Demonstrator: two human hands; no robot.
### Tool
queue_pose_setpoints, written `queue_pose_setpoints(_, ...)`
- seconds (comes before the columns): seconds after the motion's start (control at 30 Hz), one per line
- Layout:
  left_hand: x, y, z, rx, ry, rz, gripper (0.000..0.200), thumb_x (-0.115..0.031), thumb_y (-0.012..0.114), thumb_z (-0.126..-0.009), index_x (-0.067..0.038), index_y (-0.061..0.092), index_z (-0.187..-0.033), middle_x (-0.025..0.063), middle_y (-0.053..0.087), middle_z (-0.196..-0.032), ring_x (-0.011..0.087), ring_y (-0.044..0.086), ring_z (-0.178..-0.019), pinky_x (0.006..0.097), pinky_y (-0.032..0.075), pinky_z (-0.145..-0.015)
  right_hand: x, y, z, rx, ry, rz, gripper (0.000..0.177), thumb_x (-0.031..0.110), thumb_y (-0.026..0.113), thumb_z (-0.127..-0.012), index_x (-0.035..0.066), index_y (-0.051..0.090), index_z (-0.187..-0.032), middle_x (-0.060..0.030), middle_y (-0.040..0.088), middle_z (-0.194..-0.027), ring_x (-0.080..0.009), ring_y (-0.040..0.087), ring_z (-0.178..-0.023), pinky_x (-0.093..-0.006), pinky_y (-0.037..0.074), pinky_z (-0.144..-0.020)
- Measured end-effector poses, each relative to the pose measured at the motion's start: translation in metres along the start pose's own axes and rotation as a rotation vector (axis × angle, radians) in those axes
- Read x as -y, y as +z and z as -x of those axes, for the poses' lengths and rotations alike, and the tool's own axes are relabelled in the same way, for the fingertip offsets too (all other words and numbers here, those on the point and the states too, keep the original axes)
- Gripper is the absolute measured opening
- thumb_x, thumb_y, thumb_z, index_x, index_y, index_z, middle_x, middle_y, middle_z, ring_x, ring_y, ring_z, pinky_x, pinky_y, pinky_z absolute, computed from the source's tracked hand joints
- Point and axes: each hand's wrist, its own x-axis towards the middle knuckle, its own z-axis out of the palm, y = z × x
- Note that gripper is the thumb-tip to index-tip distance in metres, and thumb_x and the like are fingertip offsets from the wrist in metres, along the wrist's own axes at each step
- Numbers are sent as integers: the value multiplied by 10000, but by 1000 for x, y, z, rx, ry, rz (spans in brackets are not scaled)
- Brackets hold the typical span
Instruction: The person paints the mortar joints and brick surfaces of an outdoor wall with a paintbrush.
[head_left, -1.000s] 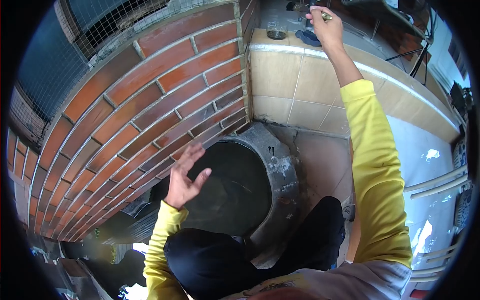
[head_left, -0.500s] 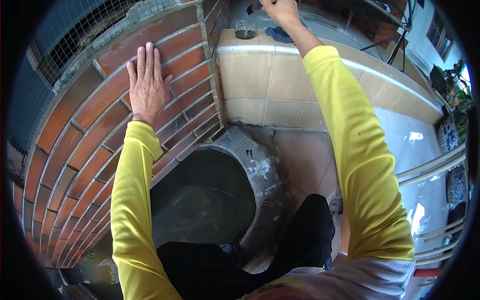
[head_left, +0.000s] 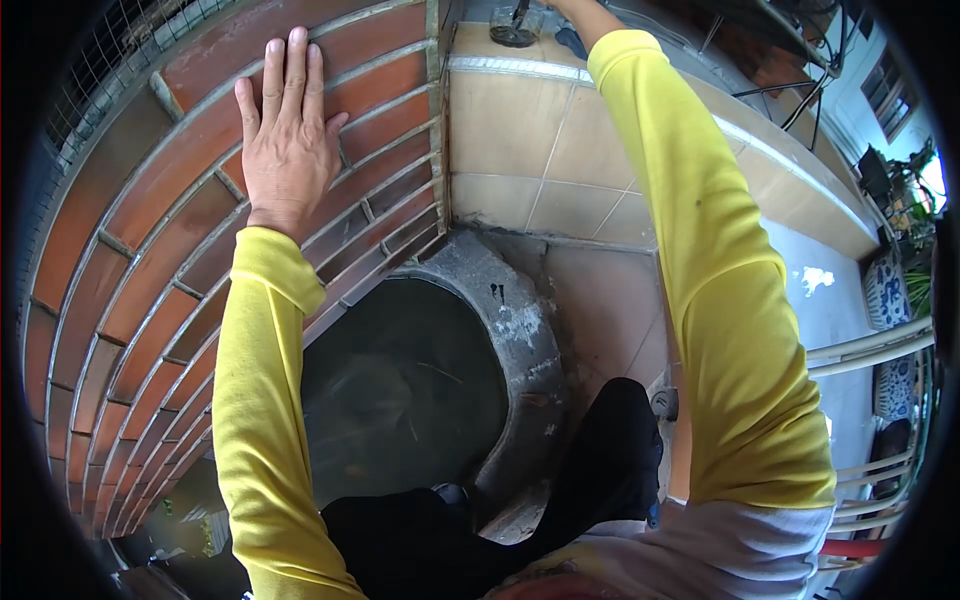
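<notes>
My left hand (head_left: 290, 140) lies flat with spread fingers against the red brick wall (head_left: 180, 215). At the top of the view, my right hand (head_left: 575, 8) is mostly cut off by the frame edge, its fingers hardly showing. Beside it a brush (head_left: 520, 12) dips into a glass jar (head_left: 512, 36) with dark liquid at the bottom. The jar stands on the tiled ledge (head_left: 480, 42). A dark blue cloth (head_left: 570, 42) lies on the ledge under my right wrist, partly hidden.
Below the walls is a pool of murky water (head_left: 400, 390) with a rough concrete rim (head_left: 515, 320). My dark-clothed legs (head_left: 600, 450) are beside it. Wire mesh (head_left: 110, 60) tops the brick wall. Blue-and-white pots (head_left: 888, 290) and pale metal rails (head_left: 870, 345) stand at the right.
My right hand has come down toward the jar, and the brush tip is now inside it. The view has shifted, so the ledge appears higher. My left hand still rests on the bricks.
</notes>
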Motion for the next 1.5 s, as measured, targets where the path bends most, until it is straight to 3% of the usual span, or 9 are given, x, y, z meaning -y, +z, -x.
queue_pose_setpoints(0.23, -1, 0, 0, 18, -10, -13, 796, -352, 639, -973, -79, 261, -1618, 80, 169, -1714, 282, 122, -1589, 527, 118, -1262, -29, 37, -16, 51, -299, 277, 473, 433, 526, -896, 30, 774, -899, -190, 738, -1004, -373, 678, -1015, -453, 546, -863)
queue_pose_setpoints(0.33, -2, -1, 0, 26, -12, -20, 796, -346, 642, -971, -76, 263, -1617, 85, 165, -1714, 282, 117, -1590, 522, 113, -1264, -28, 40, -15, 117, -280, 264, 433, 406, 578, -883, 19, 766, -925, -201, 736, -1013, -382, 681, -1022, -452, 549, -893)
queue_pose_setpoints(0.43, -2, -3, 0, 34, -14, -28, 799, -341, 645, -969, -70, 263, -1616, 90, 160, -1715, 281, 113, -1590, 521, 109, -1265, 2, 6, 6, -29, 43, -55, 374, 349, 647, -852, 9, 753, -967, -218, 733, -1026, -395, 687, -1016, -450, 551, -919)
queue_pose_setpoints(0.53, -2, 1, 1, 15, -8, -3, 802, -334, 649, -965, -66, 262, -1615, 93, 156, -1715, 281, 111, -1590, 522, 108, -1266, 12, -14, 11, -47, 135, -179, 344, 300, 702, -823, -1, 733, -987, -238, 726, -1044, -403, 693, -1011, -451, 552, -915)
queue_pose_setpoints(0.83, -11, -8, -1, 68, -50, -56, 786, -300, 636, -971, -51, 256, -1612, 104, 147, -1714, 276, 114, -1590, 520, 120, -1268, 21, -58, 52, -57, 221, -380, 329, 339, 719, -855, 17, 731, -785, -223, 733, -888, -386, 717, -920, -457, 558, -863)
queue_pose_setpoints(0.93, -13, -9, -1, 72, -60, -85, 780, -296, 631, -972, -48, 258, -1611, 107, 149, -1713, 275, 117, -1589, 515, 125, -1270, 19, -51, 58, -151, 183, -401, 330, 352, 723, -867, 27, 750, -820, -209, 738, -887, -384, 719, -914, -458, 556, -858)
queue_pose_setpoints(1.23, -18, -9, -2, 97, -87, -140, 762, -290, 611, -980, -51, 259, -1612, 96, 156, -1714, 265, 126, -1588, 503, 124, -1273, 26, -56, 63, -128, 265, -450, 326, 349, 734, -878, 25, 754, -858, -208, 739, -941, -381, 712, -957, -445, 552, -877)
queue_pose_setpoints(1.43, -19, -8, -1, 89, -88, -154, 761, -285, 612, -980, -56, 257, -1614, 92, 156, -1714, 261, 125, -1589, 500, 126, -1274, 29, -47, 54, 47, 229, -323, 346, 358, 748, -869, 14, 742, -908, -228, 732, -990, -392, 698, -1001, -447, 546, -895)
queue_pose_setpoints(1.5, -18, -6, -1, 76, -90, -143, 762, -285, 613, -981, -57, 256, -1614, 92, 156, -1714, 260, 124, -1589, 501, 128, -1274, 32, -42, 52, 4, 225, -331, 357, 355, 744, -871, 2, 733, -926, -226, 732, -1019, -391, 694, -1017, -445, 548, -900)
